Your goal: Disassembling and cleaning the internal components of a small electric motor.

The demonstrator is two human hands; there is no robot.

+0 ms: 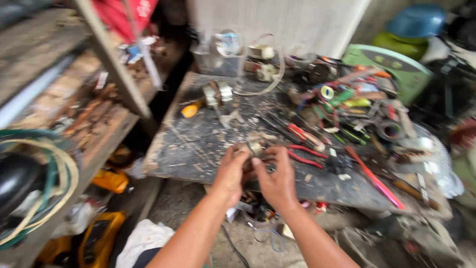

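One tabletop (198, 144), dark, scratched and littered with debris, carries the work; a slanted wooden shelf (94, 124) stands at its left side. One green box-shaped appliance (396, 67) sits beyond the far right corner of the tabletop. One coil of green and cream hose (54, 173) hangs at the left, below the shelf. One clear plastic container (215, 54) stands at the far edge of the tabletop.

Along the right edge lies one long red-handled tool (374, 178), pointing toward the near right corner. One pair of red-handled pliers (305, 154) lies just right of the hands, and a second red-handled tool (305, 135) lies just behind it. One roll of black tape (390, 130) rests in the heap of tools near the right edge. One orange screwdriver handle (192, 108) lies toward the far left corner.

Two hands work at the near edge of the tabletop, roughly at its middle. The left hand (230, 173) and the right hand (275, 178) are both closed around one small metal part (254, 148), held between the fingertips just above the surface. The part sits at the tips of both hands, the left hand gripping its left side and the right hand its right side. Blur hides its finer detail.
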